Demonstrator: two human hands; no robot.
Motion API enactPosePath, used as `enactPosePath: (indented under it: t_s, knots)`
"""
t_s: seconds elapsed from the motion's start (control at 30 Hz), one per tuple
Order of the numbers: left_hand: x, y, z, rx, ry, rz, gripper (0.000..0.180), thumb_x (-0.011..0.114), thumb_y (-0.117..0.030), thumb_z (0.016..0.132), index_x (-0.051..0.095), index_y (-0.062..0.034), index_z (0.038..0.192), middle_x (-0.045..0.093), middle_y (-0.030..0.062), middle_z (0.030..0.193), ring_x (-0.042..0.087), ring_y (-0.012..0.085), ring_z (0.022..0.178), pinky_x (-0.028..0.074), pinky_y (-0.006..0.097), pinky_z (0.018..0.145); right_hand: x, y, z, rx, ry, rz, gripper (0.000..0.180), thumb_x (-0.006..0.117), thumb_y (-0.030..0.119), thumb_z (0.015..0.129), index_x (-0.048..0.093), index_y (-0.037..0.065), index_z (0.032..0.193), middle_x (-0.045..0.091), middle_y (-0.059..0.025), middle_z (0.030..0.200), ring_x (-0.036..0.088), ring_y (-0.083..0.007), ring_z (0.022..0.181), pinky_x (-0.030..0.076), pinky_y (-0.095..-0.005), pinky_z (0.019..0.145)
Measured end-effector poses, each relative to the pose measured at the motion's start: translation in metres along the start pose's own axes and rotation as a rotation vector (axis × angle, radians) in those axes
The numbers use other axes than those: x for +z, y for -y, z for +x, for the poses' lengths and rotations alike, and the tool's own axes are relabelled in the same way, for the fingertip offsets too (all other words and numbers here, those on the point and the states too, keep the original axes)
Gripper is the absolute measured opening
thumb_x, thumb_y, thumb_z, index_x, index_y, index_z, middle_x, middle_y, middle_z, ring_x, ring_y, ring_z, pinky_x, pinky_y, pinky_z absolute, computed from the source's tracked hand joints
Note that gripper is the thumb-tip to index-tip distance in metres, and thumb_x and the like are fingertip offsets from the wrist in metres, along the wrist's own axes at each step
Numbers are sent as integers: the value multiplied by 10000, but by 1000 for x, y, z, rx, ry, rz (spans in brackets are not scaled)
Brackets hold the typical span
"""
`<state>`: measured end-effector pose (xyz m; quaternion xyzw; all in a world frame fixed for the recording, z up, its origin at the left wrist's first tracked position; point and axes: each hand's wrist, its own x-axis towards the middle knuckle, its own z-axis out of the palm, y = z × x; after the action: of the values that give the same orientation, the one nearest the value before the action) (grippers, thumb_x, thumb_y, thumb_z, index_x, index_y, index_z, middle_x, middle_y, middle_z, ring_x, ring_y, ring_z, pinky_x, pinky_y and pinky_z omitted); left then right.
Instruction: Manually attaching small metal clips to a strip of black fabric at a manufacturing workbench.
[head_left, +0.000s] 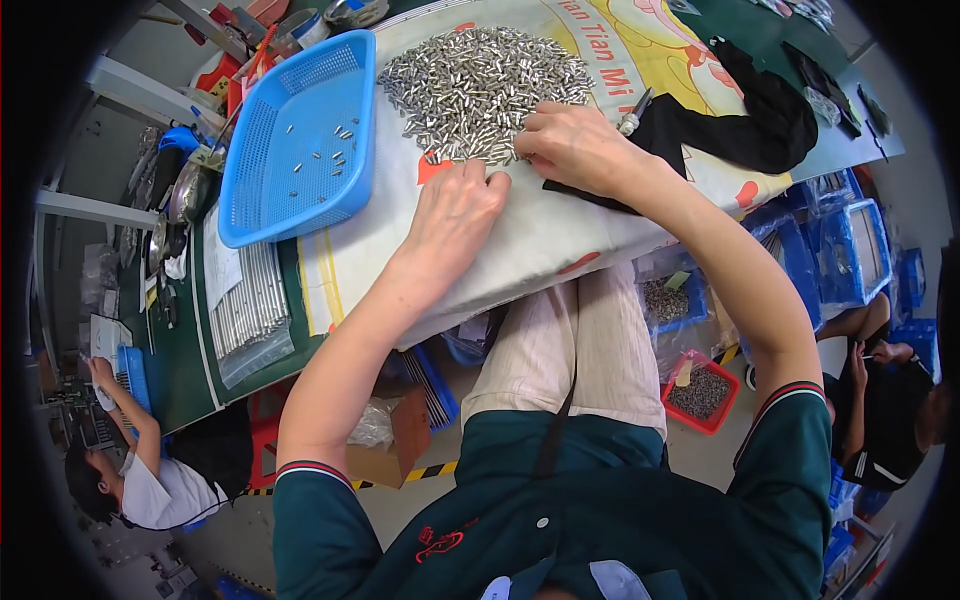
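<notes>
A wide heap of small shiny metal pins (pixel 480 85) lies on a printed cloth (pixel 545 235). My left hand (pixel 458 210) is at the heap's near edge, its fingers curled in against the pins. To the right, my right hand (pixel 578 148) has its thumb and fingers drawn together at the heap's lower right side. What either hand grips, if anything, is hidden by the fingers. Left of the heap stands a blue plastic basket (pixel 232 210), with several loose pins on its mesh bottom.
Right of my right hand lie a black cloth (pixel 770 120) and a small pointed tool (pixel 637 110). Bagged metal rods (pixel 250 310) lie below the basket. Under the table is a red bin (pixel 728 412) of small parts. Two other people sit at the far left and far right.
</notes>
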<state>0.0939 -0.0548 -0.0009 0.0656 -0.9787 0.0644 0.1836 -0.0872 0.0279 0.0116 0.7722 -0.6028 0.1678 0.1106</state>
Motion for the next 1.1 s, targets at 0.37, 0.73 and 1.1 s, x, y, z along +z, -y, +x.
enactPosePath:
  t_s: [0.37, 0.73, 1.1]
  knots:
    - [-8, -9, 7, 50, 59, 122, 34, 551, -3, 610, 575, 11, 630, 573, 159, 692, 621, 239, 633, 501, 324, 544, 5, 5, 11, -107, 93, -167, 42, 596, 97, 648, 590, 56, 643, 570, -59, 703, 565, -223, 774, 488, -348, 641]
    - [4, -6, 14, -494, -353, -906, 78, 593, -18, 821, 595, 2, 896, 630, 88, 799, 631, 160, 709, 495, 258, 655, 20, 34, -14, 459, -528, 461, 111, 678, 106, 694, 677, 72, 800, 581, -53, 708, 559, -225, 730, 461, -347, 642]
    - [11, -10, 11, -486, -377, -1139, 102, 592, -3, 826, 616, 5, 925, 650, 70, 837, 643, 139, 754, 500, 248, 677, 21, 40, -13, 455, -591, 609, 110, 677, 46, 670, 667, 51, 779, 584, -49, 739, 552, -200, 727, 451, -306, 600]
